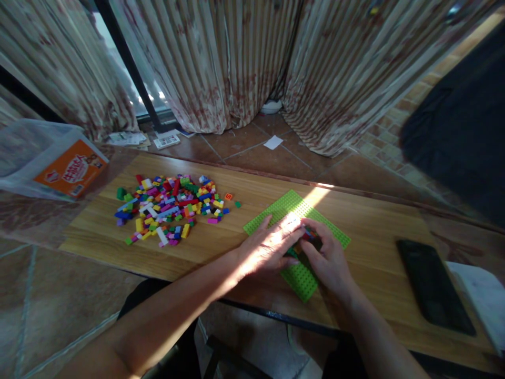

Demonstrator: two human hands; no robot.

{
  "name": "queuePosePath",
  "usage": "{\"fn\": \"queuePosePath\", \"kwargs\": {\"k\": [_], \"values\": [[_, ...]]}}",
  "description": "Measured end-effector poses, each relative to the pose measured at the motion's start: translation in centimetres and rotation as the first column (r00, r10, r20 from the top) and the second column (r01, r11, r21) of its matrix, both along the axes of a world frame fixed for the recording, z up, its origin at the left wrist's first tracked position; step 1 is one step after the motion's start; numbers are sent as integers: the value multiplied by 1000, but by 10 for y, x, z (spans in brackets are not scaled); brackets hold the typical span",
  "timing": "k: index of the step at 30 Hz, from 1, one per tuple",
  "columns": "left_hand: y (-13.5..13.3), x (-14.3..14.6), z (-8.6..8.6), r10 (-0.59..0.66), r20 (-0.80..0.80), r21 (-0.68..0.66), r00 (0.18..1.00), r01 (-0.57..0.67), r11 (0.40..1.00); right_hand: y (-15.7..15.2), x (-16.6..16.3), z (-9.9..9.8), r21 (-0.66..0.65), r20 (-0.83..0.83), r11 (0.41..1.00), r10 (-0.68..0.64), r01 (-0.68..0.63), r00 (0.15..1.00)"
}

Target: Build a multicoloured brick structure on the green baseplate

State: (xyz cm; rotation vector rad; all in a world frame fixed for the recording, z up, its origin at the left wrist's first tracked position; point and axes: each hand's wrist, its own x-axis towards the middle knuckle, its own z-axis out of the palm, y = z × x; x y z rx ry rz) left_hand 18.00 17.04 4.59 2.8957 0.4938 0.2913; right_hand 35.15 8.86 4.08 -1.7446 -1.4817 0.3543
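A green studded baseplate [302,281] lies turned at an angle on the wooden table. Over its middle, my left hand [272,242] reaches across with its fingers bent around some small toy bricks. My right hand [325,255] comes in from the right, fingers curled around the same bricks [310,232]; red and blue show between the hands. Most of these bricks are hidden by my fingers, so their shape cannot be made out. A strip of sunlight falls across my left hand and the plate.
A heap of mixed toy bricks [168,208] spreads over the table's left half, with an orange brick [228,196] at its right edge. A clear plastic bin [35,158] stands far left. A black phone-like slab [434,287] lies at the right. Curtains [252,63] hang behind.
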Motion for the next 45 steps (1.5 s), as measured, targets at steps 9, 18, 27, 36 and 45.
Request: {"fn": "queuePosePath", "kwargs": {"k": [9, 18, 27, 36, 45], "values": [[0, 0, -2, 10, -5, -16, 1000, -10, 1000, -1, -7, 2, 9, 162, 999, 49, -51, 986], [-3, 2, 9, 24, -11, -70, 1000, -25, 997, 0, -14, 5, -133, 425, 987, 142, -93, 894], [-3, 2, 10, 30, 42, -103, 999, -26, 994, 1, -14, 3, -121, 411, 988, 135, -92, 902], [-3, 2, 6, 17, 39, -101, 999, -13, 995, 0, -17, 2, -149, 467, 988, 111, -46, 877], [-3, 0, 4, 7, 55, -83, 998, -2, 997, 0, -16, -2, -97, 480, 994, 83, -41, 873]]}}
